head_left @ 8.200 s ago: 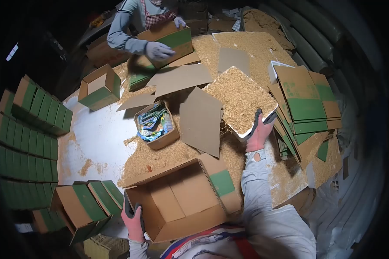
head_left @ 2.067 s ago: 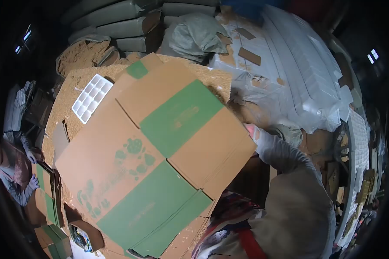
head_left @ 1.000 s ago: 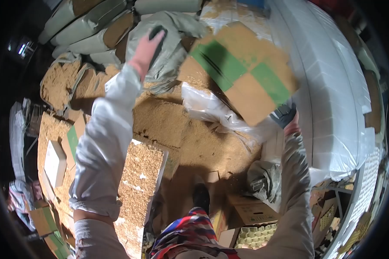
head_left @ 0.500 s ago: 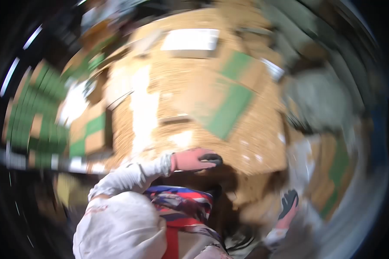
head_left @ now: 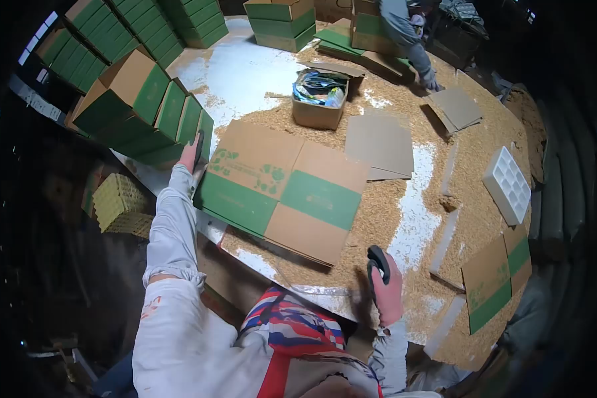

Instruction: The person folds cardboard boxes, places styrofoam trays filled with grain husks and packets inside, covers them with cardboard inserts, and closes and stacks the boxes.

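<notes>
Loosely curled, the empty right hand (head_left: 386,284) was right of the flat cardboard (head_left: 282,194), which ran left to right, nearer the left hand (head_left: 191,153), whose grip by green boxes (head_left: 168,116) I couldn't tell

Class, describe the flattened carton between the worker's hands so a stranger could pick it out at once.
Find the big table scattered with tan flakes. Along its near edge, between left hand and right hand, lies the flattened carton, brown and green. Unlike the standing boxes on its left, it is flat; another flat carton lies beyond the right hand.
</notes>
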A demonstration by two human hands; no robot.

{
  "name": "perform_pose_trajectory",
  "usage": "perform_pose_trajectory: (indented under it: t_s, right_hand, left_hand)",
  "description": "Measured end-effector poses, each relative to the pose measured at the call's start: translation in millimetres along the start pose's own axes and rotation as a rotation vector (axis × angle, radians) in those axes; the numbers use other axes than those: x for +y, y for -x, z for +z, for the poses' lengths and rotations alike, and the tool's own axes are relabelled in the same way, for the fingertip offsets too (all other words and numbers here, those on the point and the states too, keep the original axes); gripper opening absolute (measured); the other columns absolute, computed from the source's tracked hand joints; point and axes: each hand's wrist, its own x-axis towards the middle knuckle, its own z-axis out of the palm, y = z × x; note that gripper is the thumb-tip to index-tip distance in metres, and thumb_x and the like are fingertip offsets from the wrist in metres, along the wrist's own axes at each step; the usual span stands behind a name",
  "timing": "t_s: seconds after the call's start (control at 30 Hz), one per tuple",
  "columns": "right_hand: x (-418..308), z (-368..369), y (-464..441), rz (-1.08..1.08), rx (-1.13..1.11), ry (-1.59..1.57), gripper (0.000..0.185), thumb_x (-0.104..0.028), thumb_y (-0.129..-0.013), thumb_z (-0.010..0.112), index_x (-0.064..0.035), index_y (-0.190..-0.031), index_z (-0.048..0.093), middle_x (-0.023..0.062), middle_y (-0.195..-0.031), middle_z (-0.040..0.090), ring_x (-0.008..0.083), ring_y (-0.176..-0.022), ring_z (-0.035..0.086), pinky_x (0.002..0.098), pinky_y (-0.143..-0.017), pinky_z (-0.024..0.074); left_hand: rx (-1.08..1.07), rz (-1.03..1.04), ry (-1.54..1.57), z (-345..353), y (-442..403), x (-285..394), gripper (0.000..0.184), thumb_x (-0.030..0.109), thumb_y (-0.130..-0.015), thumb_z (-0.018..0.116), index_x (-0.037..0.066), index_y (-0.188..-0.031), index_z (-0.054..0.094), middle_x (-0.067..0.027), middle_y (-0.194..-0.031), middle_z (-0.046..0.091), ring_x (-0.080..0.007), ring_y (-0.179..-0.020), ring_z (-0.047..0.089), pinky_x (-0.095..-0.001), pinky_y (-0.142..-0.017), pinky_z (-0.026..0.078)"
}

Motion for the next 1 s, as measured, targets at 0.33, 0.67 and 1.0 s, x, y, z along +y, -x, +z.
perform_pose_trajectory:
  t_s: [0.33, 0.67, 1.0]
  right_hand:
    - [-19.0, 124.5, -158.2, -0.201, 0.197, 1.020, 0.068, -0.035, -0.078, 0.062, 0.0013, -0.130, 0.040, 0.0259, -0.132, 0.038, 0.0415, -0.124, 0.032, 0.0514, -0.106, 0.0188]
    - [-84.4, -12.3, -98.3, -0.250, 0.426, 1.169, 0.101, -0.044, -0.056, 0.076, 0.0080, -0.129, 0.031, 0.0295, -0.137, 0.028, 0.0456, -0.129, 0.023, 0.0545, -0.109, 0.0123]
    - [-136.2, -35.6, -44.3, -0.542, 0.408, 1.183, 0.066, -0.033, -0.045, 0.080, -0.0054, -0.100, 0.055, 0.0126, -0.095, 0.056, 0.0303, -0.087, 0.052, 0.0455, -0.077, 0.0387]
  left_hand:
    - [-0.533, 0.222, -0.208, 102.2, 139.0, 40.9, 0.074, 0.052, -0.084, 0.051, -0.002, -0.133, 0.036, -0.0257, -0.116, 0.055, -0.0380, -0.104, 0.056, -0.0389, -0.090, 0.043]
    - [-1.097, 0.194, 0.569, 72.6, 203.8, 168.1, 0.045, 0.016, -0.081, 0.063, -0.003, -0.120, 0.051, -0.0098, -0.109, 0.061, -0.0137, -0.093, 0.056, -0.0271, -0.082, 0.045]
    - [-1.509, 0.728, -0.177, 32.1, 202.0, 342.5, 0.044, 0.025, -0.091, 0.049, 0.003, -0.129, 0.045, -0.0107, -0.117, 0.058, -0.0198, -0.104, 0.055, -0.0303, -0.089, 0.043]
